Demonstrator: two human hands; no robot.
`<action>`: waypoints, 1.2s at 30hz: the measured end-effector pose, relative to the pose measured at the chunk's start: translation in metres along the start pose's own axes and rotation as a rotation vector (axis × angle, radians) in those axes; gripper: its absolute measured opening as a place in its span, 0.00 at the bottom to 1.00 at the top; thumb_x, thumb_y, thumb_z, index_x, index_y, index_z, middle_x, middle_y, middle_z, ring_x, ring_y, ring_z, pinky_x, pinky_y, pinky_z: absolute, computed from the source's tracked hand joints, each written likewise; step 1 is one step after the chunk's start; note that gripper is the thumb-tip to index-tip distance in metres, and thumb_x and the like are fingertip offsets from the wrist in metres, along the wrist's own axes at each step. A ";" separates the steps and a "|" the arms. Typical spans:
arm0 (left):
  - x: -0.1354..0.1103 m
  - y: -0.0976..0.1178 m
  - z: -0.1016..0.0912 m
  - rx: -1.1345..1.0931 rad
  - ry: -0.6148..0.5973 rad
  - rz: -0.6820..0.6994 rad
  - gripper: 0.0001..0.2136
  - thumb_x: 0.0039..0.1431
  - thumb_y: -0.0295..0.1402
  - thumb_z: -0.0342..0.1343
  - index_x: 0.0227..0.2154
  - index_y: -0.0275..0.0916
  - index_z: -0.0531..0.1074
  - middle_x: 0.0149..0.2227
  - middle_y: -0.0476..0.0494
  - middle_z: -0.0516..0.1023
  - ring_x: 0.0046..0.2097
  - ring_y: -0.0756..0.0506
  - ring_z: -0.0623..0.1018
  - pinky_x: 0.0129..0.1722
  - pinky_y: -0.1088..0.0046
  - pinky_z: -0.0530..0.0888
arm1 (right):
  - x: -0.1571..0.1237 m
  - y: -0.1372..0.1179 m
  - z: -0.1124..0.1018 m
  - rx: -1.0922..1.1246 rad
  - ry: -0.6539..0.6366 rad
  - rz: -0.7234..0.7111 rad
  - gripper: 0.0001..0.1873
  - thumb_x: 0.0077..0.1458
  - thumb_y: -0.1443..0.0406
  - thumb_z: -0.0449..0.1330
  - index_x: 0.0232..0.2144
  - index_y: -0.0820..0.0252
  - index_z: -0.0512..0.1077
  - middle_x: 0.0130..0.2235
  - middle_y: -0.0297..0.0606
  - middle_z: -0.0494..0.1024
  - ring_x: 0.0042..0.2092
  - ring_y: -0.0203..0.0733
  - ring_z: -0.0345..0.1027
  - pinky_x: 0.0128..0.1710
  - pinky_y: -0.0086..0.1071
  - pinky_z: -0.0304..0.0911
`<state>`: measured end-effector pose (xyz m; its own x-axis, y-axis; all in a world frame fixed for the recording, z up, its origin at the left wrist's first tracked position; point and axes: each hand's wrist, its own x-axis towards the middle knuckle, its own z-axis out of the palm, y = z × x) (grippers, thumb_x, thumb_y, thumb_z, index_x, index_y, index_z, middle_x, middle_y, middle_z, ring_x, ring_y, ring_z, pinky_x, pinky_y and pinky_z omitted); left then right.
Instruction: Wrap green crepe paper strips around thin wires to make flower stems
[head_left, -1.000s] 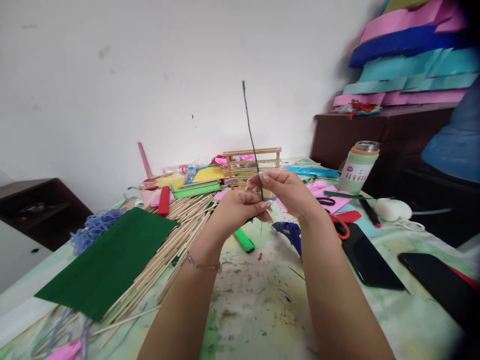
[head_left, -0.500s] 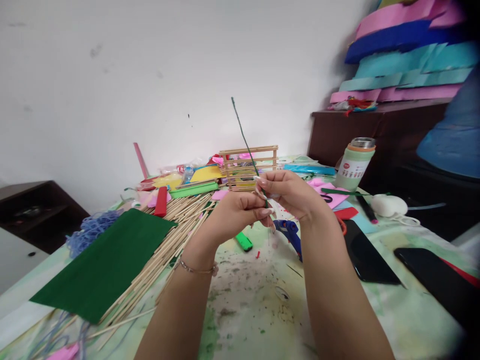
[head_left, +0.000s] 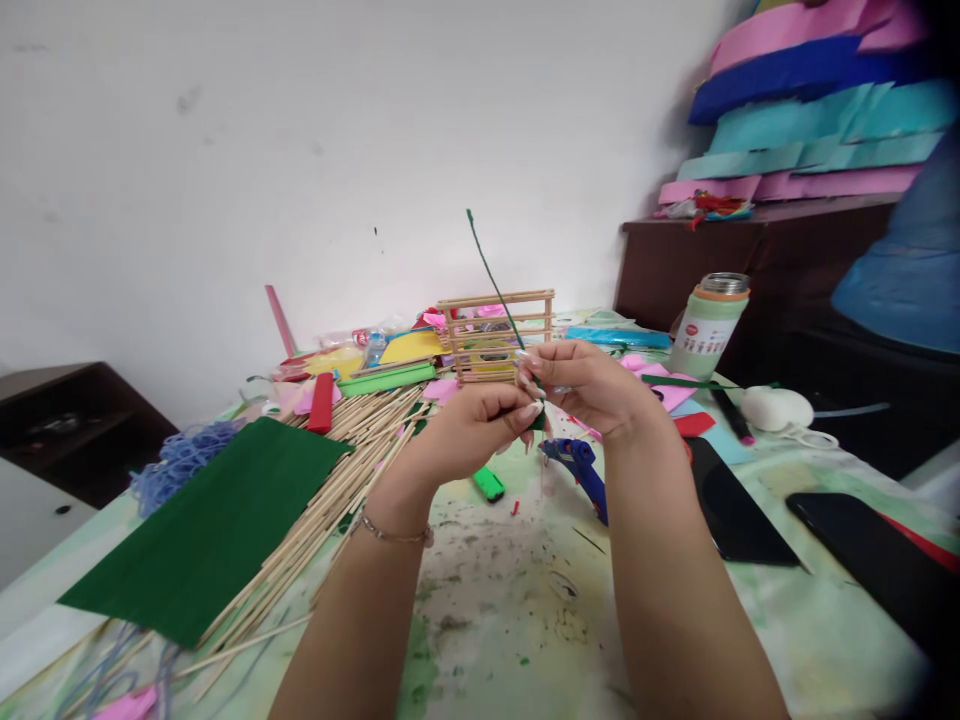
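A thin dark green stem (head_left: 490,274) rises from between my fingers, leaning up and to the left. My left hand (head_left: 476,430) is closed, pinching its lower end, where a small piece of green material (head_left: 538,420) shows. Just above, my right hand (head_left: 596,390) pinches the same stem with thumb and forefinger. The fingertips of both hands nearly meet and partly hide the lower end. Beneath my right hand, a blue glue gun (head_left: 583,470) lies on the table. To the left of it is a bright green cutter (head_left: 489,484).
A green felt sheet (head_left: 217,530) and many thin wooden sticks (head_left: 330,510) cover the left side. A small stick frame (head_left: 499,300) stands behind my hands. On the right are a bottle (head_left: 709,335), a white glue-like lump (head_left: 776,408) and dark phones (head_left: 739,500).
The stem's tip has dropped slightly and shifted right. More of the green piece shows at my left fingertips. Both hands stay close together, with small finger movements.
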<state>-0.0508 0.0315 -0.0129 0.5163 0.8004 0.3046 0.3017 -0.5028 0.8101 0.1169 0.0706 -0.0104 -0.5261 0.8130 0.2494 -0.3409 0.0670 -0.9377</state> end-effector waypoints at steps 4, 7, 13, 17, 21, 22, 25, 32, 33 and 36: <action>0.002 0.000 0.007 -0.096 0.046 0.014 0.15 0.57 0.41 0.56 0.22 0.34 0.74 0.24 0.47 0.70 0.28 0.51 0.68 0.29 0.75 0.65 | 0.000 0.000 -0.001 0.018 -0.011 0.018 0.12 0.39 0.61 0.71 0.19 0.63 0.75 0.22 0.32 0.72 0.25 0.31 0.62 0.27 0.28 0.56; 0.004 0.000 0.012 -0.214 0.088 -0.093 0.13 0.48 0.41 0.63 0.22 0.34 0.74 0.22 0.50 0.69 0.25 0.53 0.65 0.25 0.76 0.62 | -0.001 -0.001 -0.002 0.014 0.005 0.019 0.12 0.37 0.60 0.71 0.19 0.62 0.74 0.21 0.32 0.72 0.25 0.32 0.62 0.26 0.29 0.55; 0.002 0.005 0.016 -0.132 0.267 -0.246 0.14 0.45 0.42 0.66 0.16 0.36 0.73 0.16 0.53 0.65 0.20 0.55 0.59 0.20 0.76 0.54 | -0.005 -0.009 -0.006 -0.102 0.223 -0.089 0.15 0.32 0.58 0.73 0.17 0.61 0.72 0.21 0.31 0.72 0.26 0.32 0.60 0.28 0.30 0.53; -0.001 0.009 0.020 0.039 0.346 -0.198 0.14 0.50 0.41 0.62 0.18 0.37 0.74 0.19 0.50 0.70 0.23 0.53 0.64 0.23 0.75 0.59 | -0.007 -0.012 0.000 -0.261 0.384 -0.120 0.18 0.30 0.56 0.73 0.15 0.60 0.70 0.18 0.30 0.67 0.25 0.32 0.57 0.27 0.31 0.50; -0.003 0.013 0.024 0.235 0.371 -0.129 0.14 0.55 0.39 0.58 0.18 0.37 0.73 0.20 0.51 0.70 0.24 0.53 0.65 0.26 0.74 0.59 | -0.006 -0.012 0.011 -0.417 0.536 -0.127 0.20 0.33 0.56 0.73 0.15 0.59 0.67 0.17 0.27 0.62 0.23 0.30 0.52 0.24 0.31 0.47; -0.004 0.014 0.023 0.257 0.374 -0.116 0.14 0.55 0.39 0.58 0.18 0.37 0.73 0.19 0.52 0.70 0.24 0.53 0.65 0.25 0.74 0.59 | -0.006 -0.011 0.013 -0.457 0.560 -0.132 0.20 0.34 0.56 0.73 0.16 0.59 0.66 0.17 0.26 0.61 0.22 0.30 0.50 0.24 0.31 0.46; -0.005 0.014 0.020 0.183 0.350 -0.115 0.15 0.55 0.39 0.58 0.17 0.37 0.72 0.18 0.52 0.69 0.23 0.53 0.63 0.25 0.74 0.59 | -0.007 -0.012 0.019 -0.528 0.515 -0.173 0.19 0.40 0.54 0.70 0.17 0.59 0.68 0.18 0.27 0.63 0.23 0.30 0.52 0.24 0.30 0.48; -0.002 0.009 0.012 -0.107 0.229 -0.229 0.09 0.49 0.39 0.62 0.24 0.37 0.78 0.19 0.49 0.73 0.22 0.52 0.64 0.22 0.76 0.59 | -0.012 -0.012 0.011 -0.231 0.077 -0.228 0.14 0.52 0.53 0.63 0.29 0.56 0.80 0.36 0.39 0.81 0.42 0.41 0.71 0.44 0.36 0.63; -0.002 0.009 0.012 -0.097 0.217 -0.214 0.10 0.50 0.39 0.61 0.24 0.37 0.77 0.20 0.49 0.73 0.22 0.52 0.65 0.23 0.75 0.60 | -0.011 -0.012 0.010 -0.192 0.071 -0.226 0.14 0.50 0.53 0.65 0.28 0.56 0.80 0.34 0.39 0.81 0.40 0.41 0.72 0.44 0.37 0.63; -0.001 0.010 0.015 0.086 0.205 -0.110 0.12 0.54 0.39 0.59 0.21 0.37 0.76 0.20 0.49 0.73 0.25 0.51 0.68 0.27 0.74 0.63 | -0.007 -0.009 0.007 -0.192 0.159 -0.181 0.14 0.45 0.53 0.68 0.23 0.59 0.80 0.30 0.39 0.80 0.34 0.40 0.70 0.40 0.37 0.63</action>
<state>-0.0361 0.0212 -0.0129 0.3059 0.8968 0.3198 0.4186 -0.4283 0.8008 0.1182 0.0597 -0.0016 -0.3363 0.8573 0.3899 -0.2562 0.3151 -0.9138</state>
